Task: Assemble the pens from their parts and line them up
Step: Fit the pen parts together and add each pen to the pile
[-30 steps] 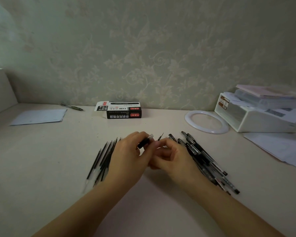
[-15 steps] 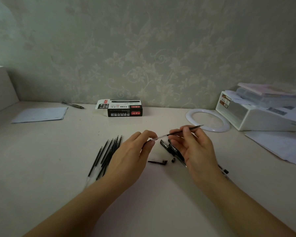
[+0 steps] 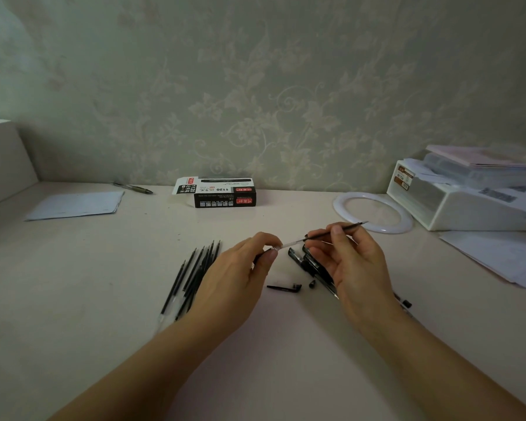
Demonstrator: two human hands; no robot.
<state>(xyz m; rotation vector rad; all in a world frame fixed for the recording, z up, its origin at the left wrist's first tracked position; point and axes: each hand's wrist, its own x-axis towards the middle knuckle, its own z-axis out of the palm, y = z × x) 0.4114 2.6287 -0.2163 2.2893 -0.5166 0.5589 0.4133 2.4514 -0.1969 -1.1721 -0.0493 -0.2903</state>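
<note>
My left hand (image 3: 234, 284) pinches a dark pen barrel (image 3: 259, 257) that its fingers mostly hide. A thin black refill (image 3: 346, 227) is held in my right hand (image 3: 356, 268), tip pointing up and right. The refill's clear end touches the left fingertips. Several loose black refills (image 3: 195, 275) lie fanned out left of my left hand. A heap of black pens (image 3: 310, 264) lies partly under my right hand. Between the hands a black clip cap (image 3: 286, 288) and a small black piece (image 3: 312, 284) rest on the table.
A black and red pen box (image 3: 222, 196) stands at the back by the wall. A white ring (image 3: 340, 208) and a white organizer (image 3: 468, 205) sit at the back right, with papers (image 3: 498, 256) in front. A sheet (image 3: 76, 205) and a pen (image 3: 134, 187) lie back left.
My hands have come apart. The right hand has moved up and right with a refill in it. A cap and a small piece now lie on the table between the hands.
</note>
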